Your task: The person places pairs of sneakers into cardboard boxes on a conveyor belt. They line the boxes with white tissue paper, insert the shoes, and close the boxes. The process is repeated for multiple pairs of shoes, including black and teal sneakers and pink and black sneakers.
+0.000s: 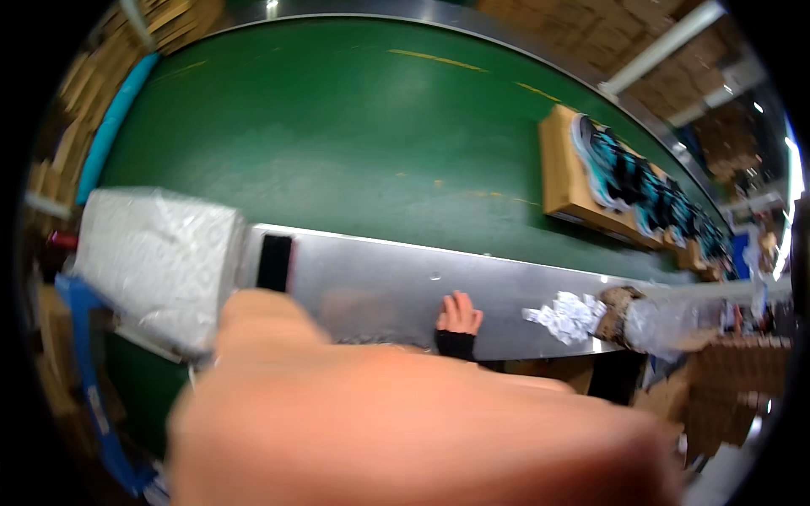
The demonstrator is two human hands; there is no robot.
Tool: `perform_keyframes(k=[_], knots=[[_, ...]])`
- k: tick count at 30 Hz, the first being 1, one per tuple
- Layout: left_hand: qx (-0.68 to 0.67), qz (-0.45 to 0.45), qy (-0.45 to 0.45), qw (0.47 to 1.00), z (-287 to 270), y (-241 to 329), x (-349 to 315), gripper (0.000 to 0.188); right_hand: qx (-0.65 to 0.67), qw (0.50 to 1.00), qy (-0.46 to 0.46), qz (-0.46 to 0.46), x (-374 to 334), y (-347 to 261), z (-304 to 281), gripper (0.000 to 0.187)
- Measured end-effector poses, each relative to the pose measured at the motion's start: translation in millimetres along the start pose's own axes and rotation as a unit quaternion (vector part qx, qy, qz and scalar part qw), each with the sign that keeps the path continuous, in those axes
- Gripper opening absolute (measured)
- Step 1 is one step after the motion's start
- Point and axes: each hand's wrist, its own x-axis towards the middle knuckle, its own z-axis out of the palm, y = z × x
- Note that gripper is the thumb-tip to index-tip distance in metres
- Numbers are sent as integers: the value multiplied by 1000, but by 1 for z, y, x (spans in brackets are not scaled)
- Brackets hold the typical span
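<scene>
A blurred orange sleeve hides one of the hands.

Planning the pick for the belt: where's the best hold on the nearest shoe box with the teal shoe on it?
Grip the shoe box across its two long side walls, coming from above at the bare near end. The teal shoe covers most of the top, and more boxes crowd its far end, so only that near end looks free.

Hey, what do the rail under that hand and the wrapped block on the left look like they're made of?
The rail looks like bare metal, brushed and dull-shiny: grey with soft reflections. The block seems covered in clear plastic film, going by its crinkles and glare; what is inside cannot be told. The hand rests on the rail's lower edge.
</scene>
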Motion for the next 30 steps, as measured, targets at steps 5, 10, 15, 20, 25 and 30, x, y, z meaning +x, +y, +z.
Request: perform_keyframes(k=[5,10,15,20,25,30], knots=[[-73,-105,11,992,-2,-24,17,18,8,999,30,-14,-2,-13,-6,33],[-299,-243,13,922,-2,-18,35,20,44,994,78,-60,-6,-16,-8,28],[-125,-217,-59,966,21,-45,46,25,28,992,99,-73,-5,-14,-1,28],[-132,-178,8,975,14,-80,19,26,64,993,79,-66,-1,2,1,29],[-70,-176,102,977,17,-91,24,36,144,988,3,-50,17,1,-26,31],[-61,-165,106,979,10,-102,21,37,277,961,7,-16,16,52,1,28]])
